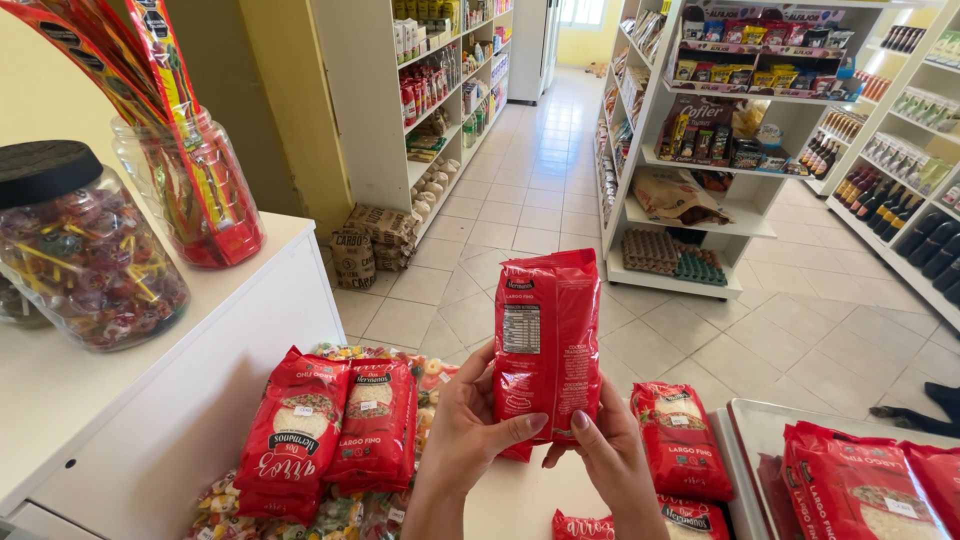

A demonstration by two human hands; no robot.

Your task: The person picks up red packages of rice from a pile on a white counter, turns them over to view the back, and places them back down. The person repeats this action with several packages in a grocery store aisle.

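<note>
Where hands (540, 440) meet, red packet (547, 340).

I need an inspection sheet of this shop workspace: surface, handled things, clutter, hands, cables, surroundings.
Surface: white counter, partly covered.
Job's things: red rice bag held upright, back label facing the camera.
Clutter: two red rice bags standing by the counter; more rice bags at right; candy jar with black lid; clear jar of red packets.
Grippers: left hand and right hand both grip the bag's lower part.
Cables: nothing seen.
Surroundings: tiled floor, stocked white shelves.
</note>
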